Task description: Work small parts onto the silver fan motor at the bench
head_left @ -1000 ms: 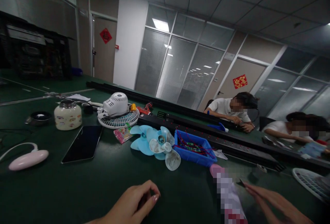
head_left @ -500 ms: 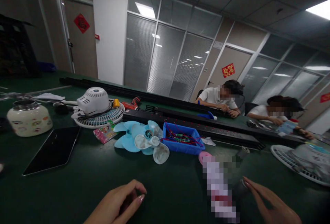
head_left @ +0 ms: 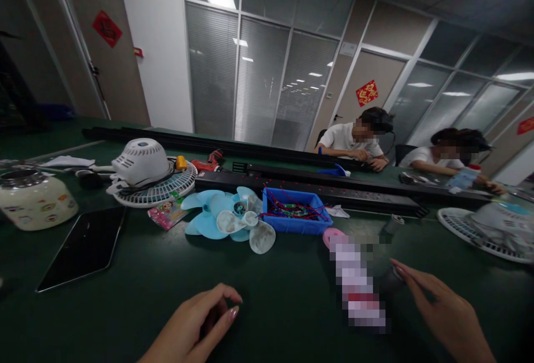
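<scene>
My left hand (head_left: 204, 321) is held above the green table at lower centre. Its fingers are loosely curled, and a small gap parts the index fingertip from the thumb, with nothing seen between them. At lower right, the fingertips of my right hand (head_left: 444, 302) are closed at the upper end of a dark grey cylinder (head_left: 390, 284). Part of that cylinder is blurred. Left of it lies a long pink and white item (head_left: 352, 276), pixelated, with a pink round end. A second grey cylinder (head_left: 392, 225) stands just behind.
Fan blades (head_left: 208, 224), blue and whitish, lie beside a blue bin (head_left: 296, 224) of red wires and small boards. Fan housings (head_left: 142, 165) stand left and right. A black tablet (head_left: 83, 246), patterned jar (head_left: 39, 201), red drill (head_left: 208, 161) and black rails (head_left: 354, 199) surround them. Two people sit opposite.
The camera view has tilted and shifted slightly, so the background sits higher. Both hands keep nearly the same pose, with my right hand still at the cylinder.
</scene>
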Motion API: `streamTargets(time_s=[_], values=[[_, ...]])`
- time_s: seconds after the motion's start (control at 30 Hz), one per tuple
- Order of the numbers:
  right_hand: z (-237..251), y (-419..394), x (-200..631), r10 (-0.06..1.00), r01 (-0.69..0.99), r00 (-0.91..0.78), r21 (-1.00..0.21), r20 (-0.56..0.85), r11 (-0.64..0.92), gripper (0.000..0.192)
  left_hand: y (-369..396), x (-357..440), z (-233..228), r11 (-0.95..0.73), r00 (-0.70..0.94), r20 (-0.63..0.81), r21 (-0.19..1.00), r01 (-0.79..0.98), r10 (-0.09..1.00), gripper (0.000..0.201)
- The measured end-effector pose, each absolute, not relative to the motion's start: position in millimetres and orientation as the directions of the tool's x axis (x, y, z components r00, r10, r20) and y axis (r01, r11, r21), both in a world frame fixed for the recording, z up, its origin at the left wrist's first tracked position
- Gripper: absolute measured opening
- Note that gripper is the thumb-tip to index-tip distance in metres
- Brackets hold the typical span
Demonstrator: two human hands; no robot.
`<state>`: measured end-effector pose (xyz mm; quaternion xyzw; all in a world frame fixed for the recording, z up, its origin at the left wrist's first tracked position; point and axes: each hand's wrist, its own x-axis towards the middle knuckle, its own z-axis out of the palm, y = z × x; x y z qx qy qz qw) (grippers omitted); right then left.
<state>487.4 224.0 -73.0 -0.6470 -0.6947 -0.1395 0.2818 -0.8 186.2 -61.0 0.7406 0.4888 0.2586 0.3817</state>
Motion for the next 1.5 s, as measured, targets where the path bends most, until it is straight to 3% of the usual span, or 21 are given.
streamTargets(time_s=[0.17,0.37,0.5,0.6,0.7,0.8,0.93,1.07,1.23,1.5], values=[[-76,222,479,0.826,0.962,0.035,-0.243,0.562,0.125,0.047,189,-3,-68,-0.259,0.41,0.03,0.817,0.515,0.911,0.036],[-74,223,468,0.834,0.91,0.233,-0.416,0.501,-0.004,0.073,188,-2,-68,-0.262,0.38,0.056,0.816,0.515,0.923,0.033],[-57,211,446,0.781,0.895,0.308,-0.443,0.544,-0.044,0.074,189,-3,-68,-0.24,0.397,0.015,0.818,0.523,0.918,0.034],[-43,194,401,0.816,0.88,0.188,-0.462,0.547,0.108,0.066,190,-4,-70,-0.251,0.418,0.009,0.811,0.528,0.908,0.035],[-40,182,339,0.884,0.787,-0.098,-0.509,0.457,0.35,0.053,190,-3,-72,-0.254,0.404,0.019,0.804,0.538,0.915,0.034],[-44,182,284,0.88,0.645,-0.347,-0.599,0.325,0.475,0.057,191,-4,-74,-0.287,0.422,0.045,0.798,0.53,0.906,0.033],[-50,189,243,0.872,0.555,-0.469,-0.721,0.14,0.415,0.062,191,-6,-77,-0.352,0.443,0.109,0.783,0.513,0.89,0.029],[-53,190,234,0.909,0.463,-0.416,-0.856,0.02,0.231,0.065,189,-2,-76,-0.483,0.425,0.294,0.747,0.457,0.856,0.028],[-56,187,235,0.925,0.362,-0.381,-0.92,0.002,0.151,0.036,188,16,-72,-0.638,0.426,0.487,0.674,0.372,0.763,0.036],[-60,189,237,0.911,0.294,-0.411,-0.939,0.043,0.176,0.026,198,42,-53,-0.549,0.407,0.391,0.724,0.417,0.825,0.016]])
